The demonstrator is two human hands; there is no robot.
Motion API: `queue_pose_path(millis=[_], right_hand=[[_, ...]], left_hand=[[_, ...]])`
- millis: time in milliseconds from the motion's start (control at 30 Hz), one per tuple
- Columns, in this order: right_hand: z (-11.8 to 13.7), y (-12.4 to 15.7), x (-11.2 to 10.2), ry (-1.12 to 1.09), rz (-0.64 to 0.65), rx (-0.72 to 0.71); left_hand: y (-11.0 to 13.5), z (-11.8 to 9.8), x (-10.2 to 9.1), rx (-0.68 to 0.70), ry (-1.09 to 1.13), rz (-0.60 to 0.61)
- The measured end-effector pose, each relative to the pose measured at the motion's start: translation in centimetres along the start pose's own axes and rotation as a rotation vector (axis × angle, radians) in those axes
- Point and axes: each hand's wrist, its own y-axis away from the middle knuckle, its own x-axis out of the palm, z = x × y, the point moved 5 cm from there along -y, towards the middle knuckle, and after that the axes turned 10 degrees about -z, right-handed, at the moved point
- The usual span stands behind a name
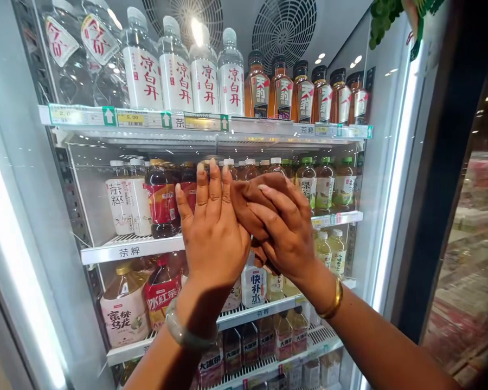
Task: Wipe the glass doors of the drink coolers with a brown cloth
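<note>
My left hand (215, 238) is raised in front of the drinks fridge, palm forward and fingers stretched upward, lying flat against what looks like its clear glass door. A pale bangle is round that wrist. Just to its right, my right hand (290, 235) has its fingers bent around a bunched brown cloth (244, 206). The cloth reaches to the thumb side of my left hand; whether the two touch I cannot tell. A gold bracelet (335, 298) sits on my right wrist. Behind both hands, bottles on the middle shelves are partly hidden.
Clear water bottles (140, 70) and amber bottles (303, 92) line the top shelf (248, 127). Green-capped bottles (325, 184) stand mid-right, and large tea bottles (124, 309) lower left. Bright light strips (394, 189) run up the sides. Green artificial leaves (384, 21) hang at the upper right.
</note>
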Motion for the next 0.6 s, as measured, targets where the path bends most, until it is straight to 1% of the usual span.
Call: queue_pose_path(millis=[67,167,233,267,333,433,500,600], right_hand=[[-1.6,0.2,-0.7,0.016,-0.015,0.007],[-3.8,-1.1,-1.1,0.042,-0.092,0.093],[-4.2,-2.0,-0.9,0.037,-0.107,0.125],[-4.1,-2.1,-0.8,0.028,-0.089,0.121],[-3.4,-1.6,-0.9,0.008,-0.046,0.083],[-3.3,0.3,-1.8,-0.005,0.01,0.026],[-4.3,1.1,-2.6,0.01,0.002,0.025],[-6.5,0.4,-3.1,0.046,-0.059,0.077]], left_hand=[[0.0,-0.9,0.3,0.03,-0.014,0.005],[-0.4,-2.5,0.8,0.037,-0.007,-0.001],[-0.6,-3.3,1.1,0.032,0.008,-0.004],[-0.7,-3.6,1.3,0.033,0.01,-0.001],[-0.7,-4.0,1.5,0.045,0.006,0.011],[-0.6,-4.4,2.1,0.079,-0.015,0.027],[-0.5,-4.8,2.5,0.092,-0.026,0.033],[-0.7,-5.9,3.3,0.099,-0.026,0.037]])
